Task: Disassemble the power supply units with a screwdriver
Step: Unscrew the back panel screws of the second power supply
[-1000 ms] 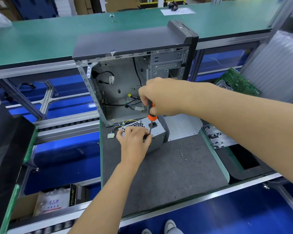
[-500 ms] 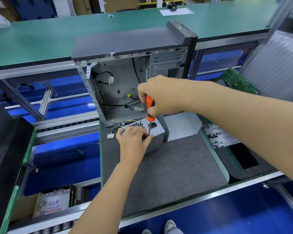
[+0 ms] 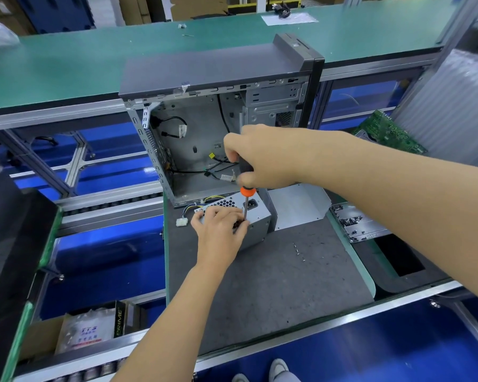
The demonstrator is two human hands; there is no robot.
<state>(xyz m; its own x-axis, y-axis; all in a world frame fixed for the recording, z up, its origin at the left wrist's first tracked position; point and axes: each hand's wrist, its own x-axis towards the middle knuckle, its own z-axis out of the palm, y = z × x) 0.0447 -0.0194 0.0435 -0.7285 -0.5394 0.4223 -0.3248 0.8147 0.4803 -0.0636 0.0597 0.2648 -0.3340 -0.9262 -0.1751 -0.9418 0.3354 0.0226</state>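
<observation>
Head view, landmark = power supply unit (image 3: 255, 220), grey metal box w/ vent holes, set on dark mat (image 3: 273, 279) directly in front of opened PC case (image 3: 218, 119).

- Left hand (image 3: 218, 230): laid on top of unit, fingers curled over its upper face, thumb beside screwdriver shaft.
- Right hand (image 3: 262, 158): held above unit, fingers wrapped tight round screwdriver (image 3: 246, 194); black/orange handle upright, tip set down on unit's top edge next to left fingertips.
- White connector (image 3: 182, 222) on yellow/black leads: just left of unit.
- Loose screws (image 3: 298, 250): scattered on mat, right of unit.
- Metal plate (image 3: 298, 206): just right of unit.
- Circuit board (image 3: 387, 133): far right, behind unit.
</observation>
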